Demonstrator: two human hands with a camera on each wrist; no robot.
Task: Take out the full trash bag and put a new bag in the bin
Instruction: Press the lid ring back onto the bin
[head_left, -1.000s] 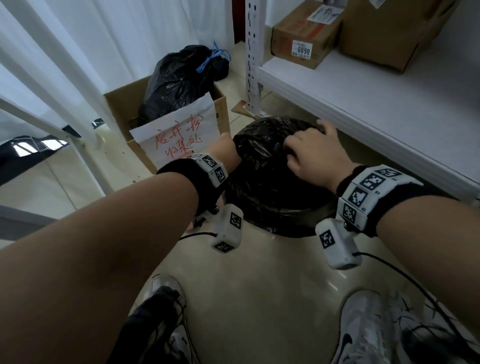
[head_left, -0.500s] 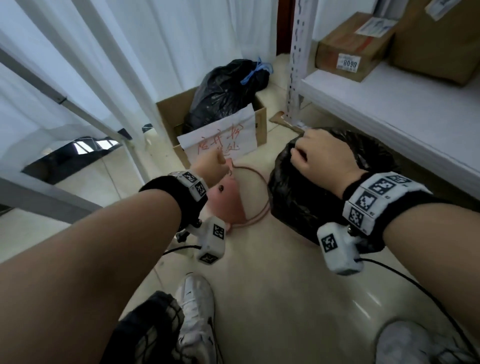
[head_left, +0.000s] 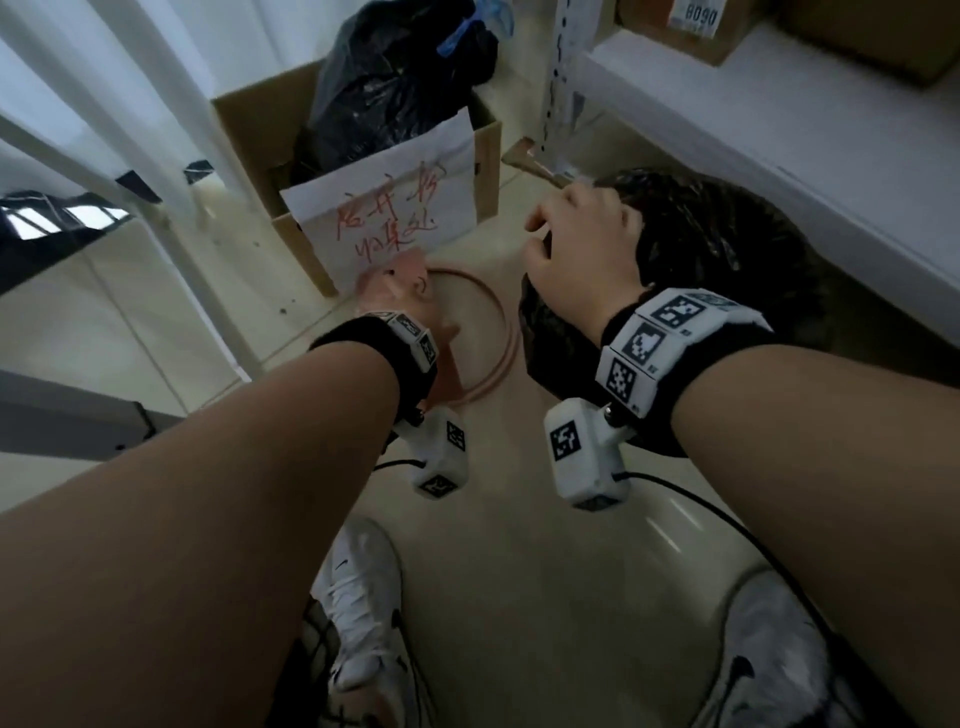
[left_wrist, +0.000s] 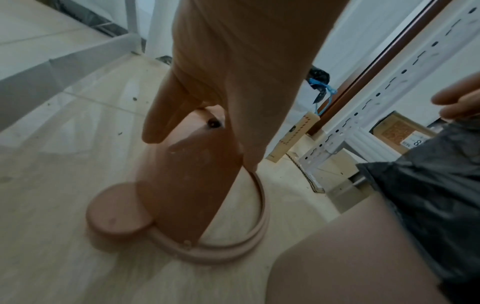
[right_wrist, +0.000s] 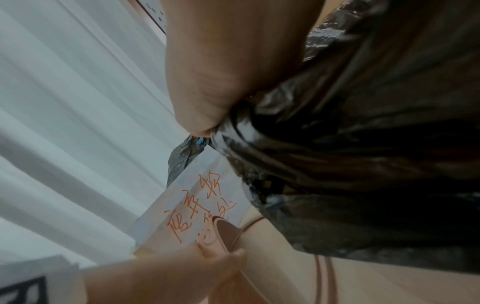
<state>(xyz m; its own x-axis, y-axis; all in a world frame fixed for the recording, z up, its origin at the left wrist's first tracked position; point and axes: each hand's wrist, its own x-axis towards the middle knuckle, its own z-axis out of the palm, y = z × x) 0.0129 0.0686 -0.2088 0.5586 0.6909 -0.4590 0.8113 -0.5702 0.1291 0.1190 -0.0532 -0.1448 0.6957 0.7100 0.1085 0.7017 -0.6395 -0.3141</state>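
Right hand (head_left: 582, 244) clenches the gathered neck of the full black trash bag (head_left: 727, 270) — lifted beside the shelf (head_left: 779, 130) — while the left hand (left_wrist: 233, 67) grips the pink bin lid (left_wrist: 187, 185) on the floor.

The beige tile floor (head_left: 545, 561) is glossy; white curtains (head_left: 130, 78) hang left of the white metal shelf (head_left: 779, 130).

Pale tiled floor (head_left: 545, 561) carries a pink ring-shaped bin part (head_left: 488, 343) at centre, with a cardboard box (head_left: 244, 124) just beyond it at 11 o'clock, holding a tied black bag (head_left: 395, 88) and fronted by a handwritten paper sign (head_left: 384, 213). White shelf (head_left: 779, 130) at 1–2 o'clock holds brown cartons (head_left: 691, 26). Two white sneakers (head_left: 363, 613) stand at 6 o'clock.
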